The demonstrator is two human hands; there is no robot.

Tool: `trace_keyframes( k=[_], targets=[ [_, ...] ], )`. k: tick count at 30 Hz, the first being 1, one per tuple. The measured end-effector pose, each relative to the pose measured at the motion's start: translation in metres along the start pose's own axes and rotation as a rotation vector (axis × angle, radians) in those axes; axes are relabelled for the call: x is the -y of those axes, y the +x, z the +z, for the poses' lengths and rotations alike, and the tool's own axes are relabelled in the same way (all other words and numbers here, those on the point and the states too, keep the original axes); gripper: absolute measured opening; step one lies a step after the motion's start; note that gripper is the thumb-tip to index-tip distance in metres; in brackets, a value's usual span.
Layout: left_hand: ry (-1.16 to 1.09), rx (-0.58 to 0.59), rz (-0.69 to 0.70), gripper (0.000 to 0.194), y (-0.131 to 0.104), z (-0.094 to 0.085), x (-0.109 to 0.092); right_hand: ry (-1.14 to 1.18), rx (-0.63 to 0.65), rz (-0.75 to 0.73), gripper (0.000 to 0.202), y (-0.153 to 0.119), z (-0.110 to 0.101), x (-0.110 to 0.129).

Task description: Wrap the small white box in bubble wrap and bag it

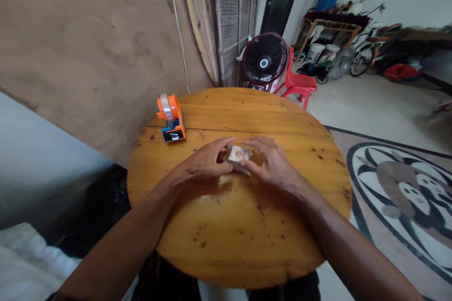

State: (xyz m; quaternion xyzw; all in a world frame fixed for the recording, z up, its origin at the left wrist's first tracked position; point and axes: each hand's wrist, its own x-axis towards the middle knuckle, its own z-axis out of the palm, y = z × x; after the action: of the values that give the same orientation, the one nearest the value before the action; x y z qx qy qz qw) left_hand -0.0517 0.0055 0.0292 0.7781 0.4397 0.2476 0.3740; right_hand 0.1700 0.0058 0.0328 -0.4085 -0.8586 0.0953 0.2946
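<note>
A small whitish block-like packet with reddish print [239, 154], seemingly in clear wrapping, is at the middle of the round wooden table. My left hand [208, 157] curls around its left side, with the thumb against its near left edge. On the other side, my right hand [271, 160] has its thumb on the packet's near right edge and its fingers bent behind. Between them the two hands grip the packet low over the tabletop. Part of the packet's sides is hidden by the fingers.
An orange and blue tape dispenser [173, 120] with a roll of clear tape stands at the far left of the wooden table [226, 244]. Beyond the table are a dark red fan [264, 61] and a red plastic chair [298, 82]. A brown board wall [106, 33] rises on the left.
</note>
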Motion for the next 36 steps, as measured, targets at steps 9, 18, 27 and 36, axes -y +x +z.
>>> trace_keyframes(
  k=[9,18,27,36],
  targets=[
    [0.014,0.004,-0.021,0.076,0.001,0.002,0.003,-0.034,-0.115,-0.074,0.014,0.005,0.015,0.005],
    [-0.087,-0.001,-0.061,0.076,0.001,0.002,-0.001,0.01,-0.187,-0.017,0.016,0.008,0.019,-0.001],
    [0.045,-0.091,-0.092,0.06,0.003,0.004,0.002,0.143,-0.167,0.066,0.015,0.011,0.018,0.0],
    [-0.083,0.034,-0.05,0.056,0.005,0.008,0.002,0.499,-0.183,0.164,0.019,0.011,0.013,-0.002]
  ],
)
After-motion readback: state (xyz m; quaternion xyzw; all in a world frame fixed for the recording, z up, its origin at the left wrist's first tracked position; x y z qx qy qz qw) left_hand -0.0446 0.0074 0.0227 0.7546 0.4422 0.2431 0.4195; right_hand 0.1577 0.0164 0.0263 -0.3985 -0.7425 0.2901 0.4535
